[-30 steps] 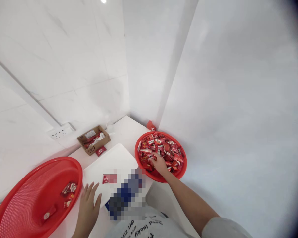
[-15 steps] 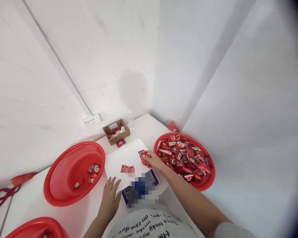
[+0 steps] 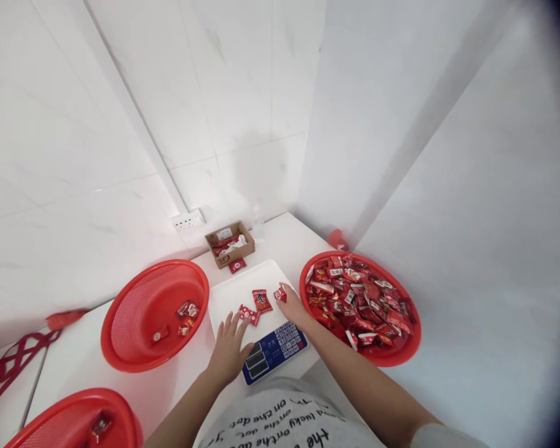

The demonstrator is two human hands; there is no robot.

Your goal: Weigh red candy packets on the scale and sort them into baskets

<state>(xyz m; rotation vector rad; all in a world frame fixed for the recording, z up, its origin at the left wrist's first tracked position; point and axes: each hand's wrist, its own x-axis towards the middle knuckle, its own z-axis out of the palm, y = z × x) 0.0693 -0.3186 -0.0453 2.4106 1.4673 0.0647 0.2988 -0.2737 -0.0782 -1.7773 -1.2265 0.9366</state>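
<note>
Over the near left part of a white weighing scale [image 3: 228, 295], my left hand [image 3: 228, 351] lies with fingers spread. Its fingertips reach the edge of a dotted red snack packet [image 3: 251, 316]; whether they touch it I cannot tell. My right hand [image 3: 292, 306] pinches a small red-and-white snack packet [image 3: 280, 292] above the right side of the scale. Between the hands, a red packet with dark lettering [image 3: 262, 300] rests on the scale's plate. The scale's blue keypad panel [image 3: 275, 351] faces me.
At right stands a red basket [image 3: 417, 323] heaped with packets. A red basket [image 3: 109, 323] at left holds a few packets, and another red basket [image 3: 130, 414] sits nearer. Behind the scale is a cardboard box [image 3: 238, 254] with a red packet [image 3: 237, 266] beside it. Walls close the corner.
The lettered packet now lies on the scale, out of my right hand, which holds a smaller packet. My left hand has moved right, up to the dotted packet. The view has shifted slightly.
</note>
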